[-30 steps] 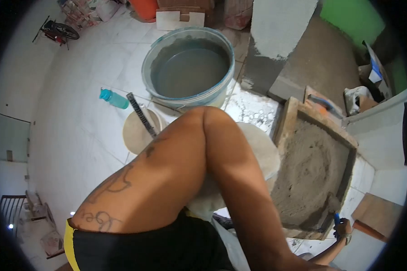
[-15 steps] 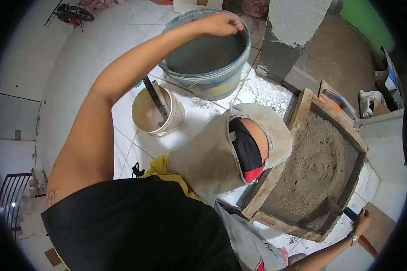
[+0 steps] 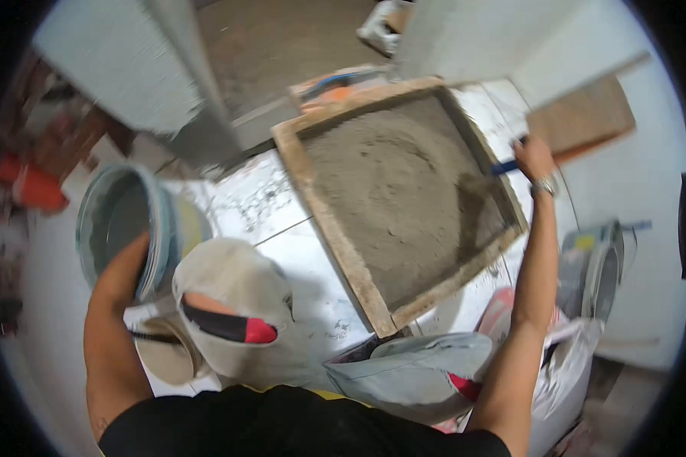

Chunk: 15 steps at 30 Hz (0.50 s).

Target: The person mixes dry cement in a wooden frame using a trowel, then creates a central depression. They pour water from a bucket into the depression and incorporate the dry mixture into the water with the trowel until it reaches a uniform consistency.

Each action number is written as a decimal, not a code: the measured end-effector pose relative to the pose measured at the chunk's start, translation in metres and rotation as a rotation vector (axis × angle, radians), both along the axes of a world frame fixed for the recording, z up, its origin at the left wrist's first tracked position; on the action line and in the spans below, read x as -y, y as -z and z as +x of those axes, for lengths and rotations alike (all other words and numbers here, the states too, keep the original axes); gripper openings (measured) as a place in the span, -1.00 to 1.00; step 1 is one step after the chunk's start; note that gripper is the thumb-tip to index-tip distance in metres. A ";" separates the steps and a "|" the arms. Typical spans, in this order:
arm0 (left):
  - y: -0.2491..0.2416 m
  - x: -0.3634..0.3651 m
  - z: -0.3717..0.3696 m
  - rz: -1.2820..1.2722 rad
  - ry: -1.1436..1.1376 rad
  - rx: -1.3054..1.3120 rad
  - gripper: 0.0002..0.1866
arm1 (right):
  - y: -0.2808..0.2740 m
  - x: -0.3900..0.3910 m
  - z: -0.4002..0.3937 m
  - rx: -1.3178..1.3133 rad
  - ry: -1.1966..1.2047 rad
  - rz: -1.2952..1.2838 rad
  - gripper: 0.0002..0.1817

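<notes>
My left forearm (image 3: 122, 278) reaches over the rim of a large bluish bucket (image 3: 177, 228) holding grey liquid. The left hand is hidden inside, so its fingers do not show. On the far side of a wooden mixing box (image 3: 339, 251), my right hand (image 3: 536, 158) is closed around a blue-handled tool (image 3: 503, 167). The blue part points over the box's edge; the tool's head cannot be made out against a dark patch. Grey sandy mix (image 3: 389, 183) fills the box, with a shallow round hollow in it.
A smaller pale bucket (image 3: 179, 362) stands by my left knee. Beyond my right hand is a brown board (image 3: 583, 118) near the white wall. At right are a grey bucket (image 3: 587, 266) and a white sack (image 3: 568, 373). An orange container (image 3: 42, 186) lies far left.
My view has turned toward the box and right side. My left hand has gone from the big bucket's far rim down inside it. The right hand stays closed on the blue-handled tool.
</notes>
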<state>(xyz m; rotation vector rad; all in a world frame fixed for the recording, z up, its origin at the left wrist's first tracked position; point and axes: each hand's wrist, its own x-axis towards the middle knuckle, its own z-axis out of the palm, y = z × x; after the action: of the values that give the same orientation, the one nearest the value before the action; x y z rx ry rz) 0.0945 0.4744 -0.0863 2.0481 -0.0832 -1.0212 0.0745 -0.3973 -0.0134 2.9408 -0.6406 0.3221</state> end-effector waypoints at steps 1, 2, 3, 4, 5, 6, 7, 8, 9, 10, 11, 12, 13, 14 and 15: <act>-0.018 0.014 -0.013 -0.053 -0.097 -0.058 -0.55 | -0.008 -0.011 0.000 -0.028 0.077 0.065 -0.70; -0.039 0.052 -0.014 -0.100 -0.204 -0.122 -0.56 | -0.008 -0.012 0.001 -0.036 0.109 0.076 -0.69; -0.059 0.073 -0.020 -0.144 -0.322 -0.187 -0.56 | -0.009 -0.013 0.002 -0.034 0.145 0.105 -0.69; -0.078 0.086 -0.029 -0.184 -0.449 -0.250 -0.56 | -0.015 -0.021 0.002 -0.056 0.154 0.128 -0.68; -0.100 0.117 -0.023 -0.221 -0.584 -0.315 -0.56 | -0.012 -0.019 0.004 -0.046 0.156 0.130 -0.68; -0.100 0.116 -0.020 -0.218 -0.569 -0.315 -0.56 | -0.013 -0.022 0.007 -0.041 0.152 0.126 -0.68; -0.104 0.118 -0.021 -0.177 -0.545 -0.289 -0.54 | -0.011 -0.022 0.007 -0.034 0.159 0.136 -0.68; -0.109 0.118 -0.024 -0.134 -0.524 -0.260 -0.51 | -0.011 -0.022 0.008 -0.037 0.154 0.138 -0.69; -0.094 0.099 -0.020 -0.127 -0.505 -0.233 -0.51 | -0.013 -0.025 0.010 -0.039 0.145 0.139 -0.69; -0.093 0.094 -0.018 -0.120 -0.510 -0.217 -0.51 | -0.013 -0.026 0.012 -0.028 0.138 0.151 -0.69; -0.094 0.087 -0.017 -0.023 -0.475 -0.191 -0.52 | -0.014 -0.027 0.014 -0.032 0.146 0.149 -0.69; -0.093 0.080 -0.017 0.074 -0.444 -0.165 -0.53 | -0.014 -0.029 0.016 -0.036 0.149 0.145 -0.69; -0.064 0.021 -0.017 0.081 -0.461 -0.150 -0.53 | -0.015 -0.030 0.019 -0.044 0.143 0.146 -0.70; -0.039 0.020 0.002 0.053 -0.402 -0.171 -0.55 | -0.018 -0.034 0.019 -0.045 0.138 0.148 -0.70; -0.014 0.018 0.018 0.025 -0.343 -0.192 -0.57 | -0.021 -0.037 0.019 -0.048 0.131 0.147 -0.70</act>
<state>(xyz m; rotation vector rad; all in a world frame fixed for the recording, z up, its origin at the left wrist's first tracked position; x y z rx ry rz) 0.1121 0.4568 -0.0724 1.8913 0.3704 -0.9965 0.0938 -0.3599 0.0072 3.0140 -0.8805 0.1989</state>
